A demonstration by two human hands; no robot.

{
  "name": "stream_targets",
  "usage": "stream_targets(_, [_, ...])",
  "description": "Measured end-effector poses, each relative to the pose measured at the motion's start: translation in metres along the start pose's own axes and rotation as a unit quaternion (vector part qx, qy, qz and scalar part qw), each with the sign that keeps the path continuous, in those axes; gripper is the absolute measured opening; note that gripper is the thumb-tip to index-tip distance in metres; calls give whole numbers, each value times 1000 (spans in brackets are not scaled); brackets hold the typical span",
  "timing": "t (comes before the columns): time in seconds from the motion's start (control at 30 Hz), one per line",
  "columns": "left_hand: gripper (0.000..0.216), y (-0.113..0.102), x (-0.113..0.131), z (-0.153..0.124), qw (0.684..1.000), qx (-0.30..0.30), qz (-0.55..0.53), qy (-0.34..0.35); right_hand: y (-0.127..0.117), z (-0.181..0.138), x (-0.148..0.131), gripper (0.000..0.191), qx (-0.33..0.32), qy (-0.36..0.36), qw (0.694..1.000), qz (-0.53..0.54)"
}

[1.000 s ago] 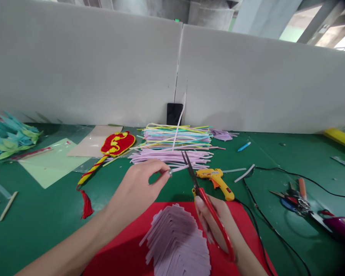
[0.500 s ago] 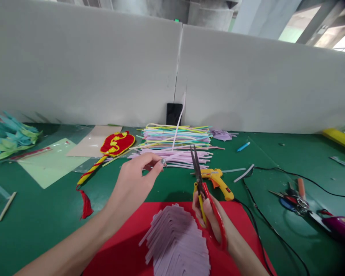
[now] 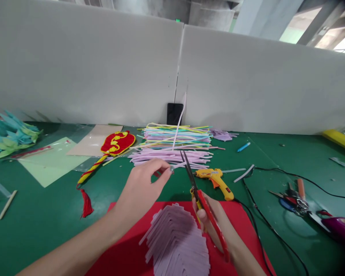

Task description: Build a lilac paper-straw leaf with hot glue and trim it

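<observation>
My left hand (image 3: 149, 182) is closed, thumb and fingertips pinching a short lilac pipe cleaner (image 3: 178, 165) that points right. In my right hand (image 3: 208, 214) is a pair of scissors (image 3: 194, 184) with red and yellow handles. Its blades are slightly parted, their tips up, at the free end of the pipe cleaner. Whether the blades touch it I cannot tell. Below both hands, a leaf-like panel of layered lilac strips (image 3: 175, 237) lies on a red sheet (image 3: 126, 226). Behind the hands is a pile of lilac pipe cleaners (image 3: 161, 156).
Multicoloured pipe cleaners (image 3: 175, 134) lie farther back before a black phone (image 3: 174, 114). To the right are a yellow glue gun (image 3: 218, 180), a black cable (image 3: 257, 207) and several tools (image 3: 297, 201). A red tasselled fan (image 3: 117, 143) lies left, near pale green paper (image 3: 47, 163).
My left hand has moved right with the pipe cleaner, and the scissors have come left and tilted, bringing the blades to its end.
</observation>
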State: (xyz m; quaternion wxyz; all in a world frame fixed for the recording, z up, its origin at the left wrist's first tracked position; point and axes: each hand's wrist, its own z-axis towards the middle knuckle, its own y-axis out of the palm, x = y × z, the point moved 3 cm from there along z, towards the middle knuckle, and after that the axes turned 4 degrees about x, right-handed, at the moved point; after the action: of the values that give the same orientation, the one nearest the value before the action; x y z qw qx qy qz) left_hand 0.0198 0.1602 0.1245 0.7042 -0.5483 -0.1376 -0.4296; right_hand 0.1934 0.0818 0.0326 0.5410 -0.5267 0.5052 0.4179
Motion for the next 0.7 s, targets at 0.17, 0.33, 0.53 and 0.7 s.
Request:
stream_targets(0.17, [14,3,1,-2,1000,-11,6,4,-1,8,14,58,-27,-25,998,-44])
stream_targets(0.33, [13,4,2,-3,1000,-20,2,-2,-1,8,11,59,-31,-38,996,-73])
stream_targets(0.53, [15,7,2,-3,1000,-26,0,5,-1,2,-4,56,4,-27,997,-66])
stream_targets(0.7, [16,8,2,-4,999,-32,4,10,4,4,-4,54,-4,-8,997,-70])
